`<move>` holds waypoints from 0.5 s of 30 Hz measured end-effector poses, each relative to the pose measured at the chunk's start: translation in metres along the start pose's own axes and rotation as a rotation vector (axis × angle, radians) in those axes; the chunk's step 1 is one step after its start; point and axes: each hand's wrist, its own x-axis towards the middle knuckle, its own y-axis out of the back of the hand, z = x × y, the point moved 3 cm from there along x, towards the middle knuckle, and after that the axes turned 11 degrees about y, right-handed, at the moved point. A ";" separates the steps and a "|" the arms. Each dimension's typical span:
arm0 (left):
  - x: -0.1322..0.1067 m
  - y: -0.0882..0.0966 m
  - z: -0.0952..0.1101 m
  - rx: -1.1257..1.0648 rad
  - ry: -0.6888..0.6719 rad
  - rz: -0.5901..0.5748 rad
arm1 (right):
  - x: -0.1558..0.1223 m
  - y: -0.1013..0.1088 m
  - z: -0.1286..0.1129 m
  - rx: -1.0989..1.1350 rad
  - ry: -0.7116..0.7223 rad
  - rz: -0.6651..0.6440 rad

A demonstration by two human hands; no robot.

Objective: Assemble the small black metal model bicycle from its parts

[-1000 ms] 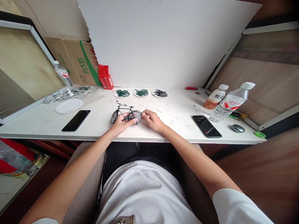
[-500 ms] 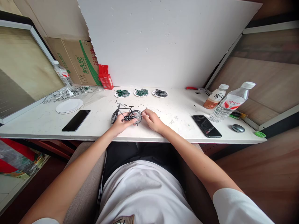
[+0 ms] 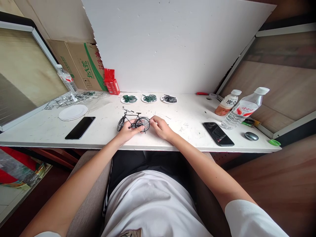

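Note:
A small black model bicycle [image 3: 135, 119] is held upright just above the table's front part, its handlebar to the left. My left hand [image 3: 128, 131] is closed around its lower middle, with the thumb across the rear wheel [image 3: 143, 124]. At the back edge of that wheel, my right hand [image 3: 160, 127] has thumb and forefinger pinched together. Whatever lies between those fingertips is too small to make out. Behind the bicycle stand three small white dishes in a row, two with green parts [image 3: 128, 98] [image 3: 149, 98] and one with black parts [image 3: 169, 98].
White plates [image 3: 73, 112] and a phone [image 3: 80, 127] lie left, near parts frames [image 3: 66, 100]. Rightward are another phone [image 3: 218, 133], a tea bottle [image 3: 227, 102], a water bottle [image 3: 245, 108] and a mouse [image 3: 251, 136]. A red box [image 3: 112, 86] stands by the white back board [image 3: 168, 46].
Both hands keep their grip at the same places on the bicycle. Only a very slight shift of the camera view shows.

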 end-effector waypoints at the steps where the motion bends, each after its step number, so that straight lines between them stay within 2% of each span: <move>1: 0.000 0.000 0.000 -0.003 -0.001 -0.002 | 0.000 0.000 0.000 0.000 -0.001 0.002; 3: 0.000 0.000 -0.001 -0.023 -0.003 0.003 | 0.000 0.003 0.000 -0.019 -0.010 0.031; 7: 0.003 0.003 -0.001 -0.064 0.005 0.042 | 0.000 0.013 0.007 -0.146 -0.076 0.194; 9: 0.006 0.007 0.000 -0.085 0.018 0.060 | 0.001 0.017 0.011 -0.178 -0.128 0.231; 15: 0.016 0.035 0.001 -0.188 0.086 0.191 | 0.013 0.026 0.027 -0.191 -0.203 0.266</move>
